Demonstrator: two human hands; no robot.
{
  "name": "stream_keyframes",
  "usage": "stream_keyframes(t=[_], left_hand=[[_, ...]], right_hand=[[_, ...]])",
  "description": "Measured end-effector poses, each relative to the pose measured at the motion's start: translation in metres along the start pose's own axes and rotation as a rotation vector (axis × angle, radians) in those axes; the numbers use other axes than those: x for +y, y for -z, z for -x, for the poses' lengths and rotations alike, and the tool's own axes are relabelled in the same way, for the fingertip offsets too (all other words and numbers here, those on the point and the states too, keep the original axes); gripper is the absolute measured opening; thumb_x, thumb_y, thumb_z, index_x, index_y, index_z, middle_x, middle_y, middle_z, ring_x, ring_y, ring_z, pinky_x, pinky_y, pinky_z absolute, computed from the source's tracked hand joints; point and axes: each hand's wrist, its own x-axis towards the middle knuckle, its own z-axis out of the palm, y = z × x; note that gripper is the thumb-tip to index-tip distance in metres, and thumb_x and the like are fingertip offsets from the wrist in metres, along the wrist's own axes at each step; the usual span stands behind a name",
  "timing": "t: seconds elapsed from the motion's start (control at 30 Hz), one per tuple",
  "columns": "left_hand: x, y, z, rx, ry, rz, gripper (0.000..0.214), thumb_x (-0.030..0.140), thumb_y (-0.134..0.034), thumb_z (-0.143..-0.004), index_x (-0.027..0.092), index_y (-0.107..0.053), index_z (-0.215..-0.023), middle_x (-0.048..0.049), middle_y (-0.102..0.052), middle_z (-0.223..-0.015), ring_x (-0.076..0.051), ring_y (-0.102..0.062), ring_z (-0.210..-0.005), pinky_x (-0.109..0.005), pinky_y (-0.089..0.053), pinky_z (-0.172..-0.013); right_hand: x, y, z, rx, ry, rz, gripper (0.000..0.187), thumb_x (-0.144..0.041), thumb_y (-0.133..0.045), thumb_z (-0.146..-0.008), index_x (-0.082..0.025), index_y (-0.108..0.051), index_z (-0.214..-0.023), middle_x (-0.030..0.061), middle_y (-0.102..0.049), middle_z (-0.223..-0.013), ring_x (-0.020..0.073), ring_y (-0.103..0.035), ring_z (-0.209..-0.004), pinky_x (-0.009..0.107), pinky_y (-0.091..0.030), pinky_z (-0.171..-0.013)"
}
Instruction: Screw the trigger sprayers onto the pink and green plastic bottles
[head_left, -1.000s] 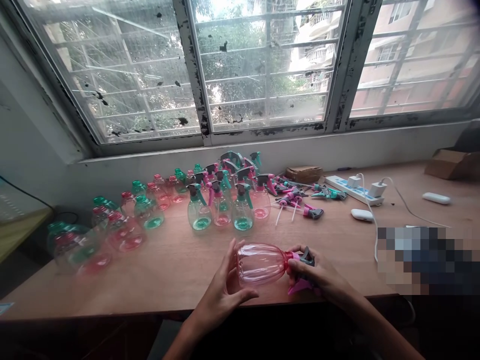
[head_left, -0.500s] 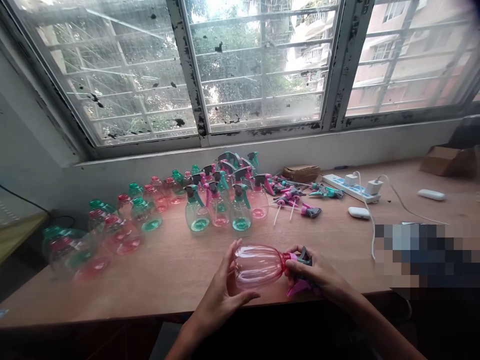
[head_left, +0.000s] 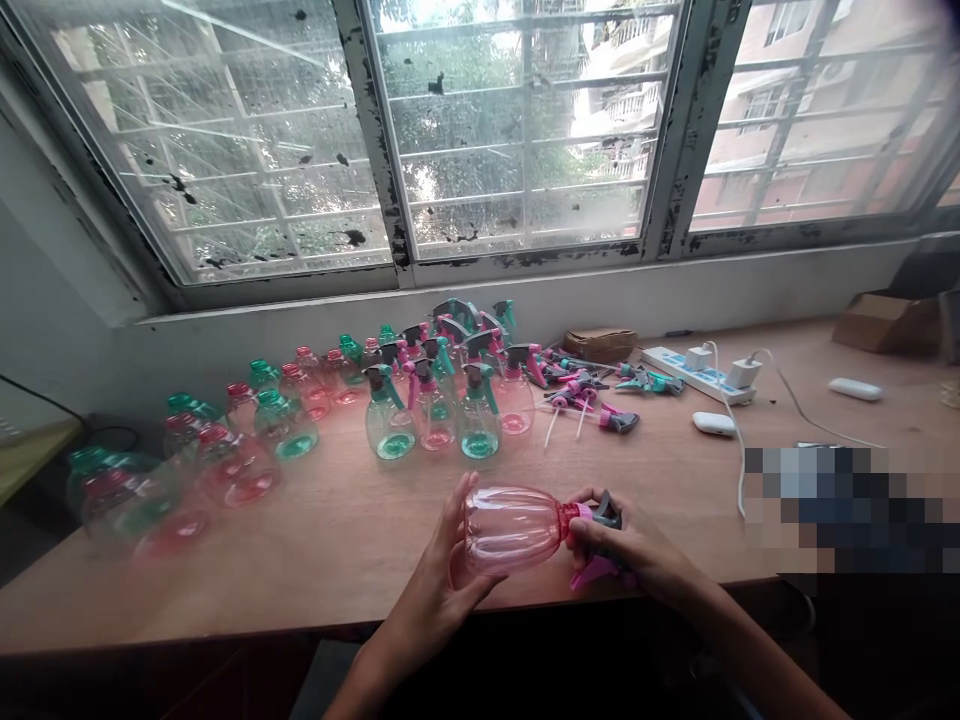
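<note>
A clear pink spray bottle (head_left: 514,528) lies on its side in the air above the table's front edge, its base to the left. My left hand (head_left: 442,565) wraps round the base, thumb underneath and fingers behind. At the neck, my right hand (head_left: 626,540) is closed on the pink and grey trigger sprayer head (head_left: 604,515), thumb against the collar. Fingers partly cover the head, and its pink end (head_left: 592,573) sticks out below. Behind the hands stand several bottles with sprayer heads, among them a green one (head_left: 480,425) and a pink one (head_left: 516,400).
Several bottles without heads, pink (head_left: 240,470) and green (head_left: 287,430), stand along the left. Loose sprayer heads (head_left: 592,390) lie right of centre. Beyond them are a power strip (head_left: 697,375) with cables, a white case (head_left: 714,424) and a cardboard box (head_left: 889,322). A blurred-out patch covers the right front.
My left thumb has drawn in against the underside of the bottle. Bottle and right hand keep nearly the same place, while the view has shifted slightly.
</note>
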Motion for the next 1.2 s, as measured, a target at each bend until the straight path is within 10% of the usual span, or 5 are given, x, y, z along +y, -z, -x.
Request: stream_keyframes(t=[1.2], left_hand=[[0.01,0.0,-0.002,0.007,0.103,0.083,0.098,0.029,-0.076,-0.083,0.033,-0.012,-0.157,-0.007,-0.025,-0.165,-0.031,-0.026,-0.15,-0.046,-0.023,-0.124]], right_hand=[[0.002,0.0,-0.002,0.038,-0.019,0.017,0.05,-0.057,-0.078,-0.074,-0.019,-0.058,-0.1,0.0017,-0.074,-0.066,0.0207,-0.068,-0.056,0.028,-0.051,-0.049]])
